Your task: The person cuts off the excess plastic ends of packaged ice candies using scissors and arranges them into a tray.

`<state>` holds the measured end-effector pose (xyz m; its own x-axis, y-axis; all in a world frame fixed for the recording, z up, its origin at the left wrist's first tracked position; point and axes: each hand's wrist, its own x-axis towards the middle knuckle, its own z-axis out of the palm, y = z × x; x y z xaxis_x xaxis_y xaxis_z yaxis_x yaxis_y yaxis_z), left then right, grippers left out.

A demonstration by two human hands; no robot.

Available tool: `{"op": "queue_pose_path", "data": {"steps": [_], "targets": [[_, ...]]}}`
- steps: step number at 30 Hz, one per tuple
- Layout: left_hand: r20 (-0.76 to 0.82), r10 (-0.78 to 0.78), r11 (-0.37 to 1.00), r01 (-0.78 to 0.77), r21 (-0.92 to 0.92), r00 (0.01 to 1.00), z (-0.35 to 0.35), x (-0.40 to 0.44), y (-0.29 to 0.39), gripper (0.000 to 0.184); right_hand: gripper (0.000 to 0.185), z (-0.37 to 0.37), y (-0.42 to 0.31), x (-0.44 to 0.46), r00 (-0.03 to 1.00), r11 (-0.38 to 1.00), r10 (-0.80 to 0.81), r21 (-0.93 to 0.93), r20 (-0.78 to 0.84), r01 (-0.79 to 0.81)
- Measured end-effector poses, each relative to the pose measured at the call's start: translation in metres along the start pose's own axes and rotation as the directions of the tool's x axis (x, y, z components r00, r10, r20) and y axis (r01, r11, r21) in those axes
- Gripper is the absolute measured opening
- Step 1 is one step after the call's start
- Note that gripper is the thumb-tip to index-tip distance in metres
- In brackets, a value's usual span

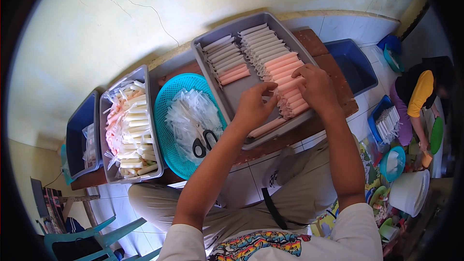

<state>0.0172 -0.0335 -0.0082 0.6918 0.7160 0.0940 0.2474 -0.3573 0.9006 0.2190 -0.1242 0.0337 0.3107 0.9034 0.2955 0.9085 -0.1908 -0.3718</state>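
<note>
A grey tray (232, 97) holds rows of slim plastic-wrapped ice pops, greyish-white ones (261, 43) at the back and pink ones (282, 65) nearer me. My left hand (257, 105) is closed, its fingertips pinching at the left end of a pink ice pop in the right-hand row. At the other end of that row, the curled fingers of my right hand (314, 86) press on the same pop. The fingers partly cover it. A shorter row on the left ends in a few pink pops (234, 74). One more pink pop (267, 128) lies along the tray's near edge.
Left of the tray, a turquoise basket (166, 135) holds clear plastic wrappers and black-handled scissors (205, 142). Beyond it stand a bin of pale and pink pops (137, 135) and a dark blue bin (79, 140). At right, a person (420, 91) works among tubs on the floor.
</note>
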Motion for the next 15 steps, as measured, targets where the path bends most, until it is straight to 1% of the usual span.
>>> {"op": "queue_pose_path", "data": {"steps": [2, 4, 8, 10, 12, 14, 15], "targets": [[-0.020, 0.008, 1.000, -0.008, -0.029, 1.000, 0.001, -0.001, 0.002, 0.039, 0.021, -0.005, -0.003, -0.001, 1.000, 0.998, -0.005, 0.068, -0.014, 0.006], [-0.049, 0.005, 0.999, -0.007, -0.036, 0.999, 0.002, -0.001, 0.001, 0.041, 0.022, -0.007, -0.003, -0.002, 1.000, 0.998, 0.007, 0.069, -0.015, -0.006], [-0.041, 0.011, 0.999, -0.012, -0.031, 0.999, 0.002, 0.001, -0.002, 0.044, 0.022, -0.003, 0.001, -0.003, 0.999, 0.998, 0.032, 0.060, 0.002, -0.032], [-0.010, -0.029, 1.000, 0.029, -0.002, 1.000, 0.001, 0.000, 0.001, 0.047, 0.021, 0.002, 0.004, -0.004, 0.999, 0.996, 0.041, 0.081, 0.022, -0.043], [0.015, -0.029, 1.000, 0.029, 0.008, 0.999, 0.001, 0.000, 0.002, 0.049, 0.021, 0.007, 0.006, -0.003, 0.998, 0.993, 0.048, 0.107, 0.045, -0.053], [0.043, -0.032, 0.999, 0.031, 0.024, 0.999, 0.001, -0.002, 0.001, 0.051, 0.021, 0.011, 0.007, -0.003, 0.997, 0.988, 0.066, 0.140, 0.033, -0.069], [0.056, -0.014, 1.000, 0.014, 0.003, 0.998, 0.001, -0.001, 0.000, 0.054, 0.021, 0.012, 0.007, -0.002, 0.997, 0.987, 0.067, 0.143, 0.031, -0.071]]}}
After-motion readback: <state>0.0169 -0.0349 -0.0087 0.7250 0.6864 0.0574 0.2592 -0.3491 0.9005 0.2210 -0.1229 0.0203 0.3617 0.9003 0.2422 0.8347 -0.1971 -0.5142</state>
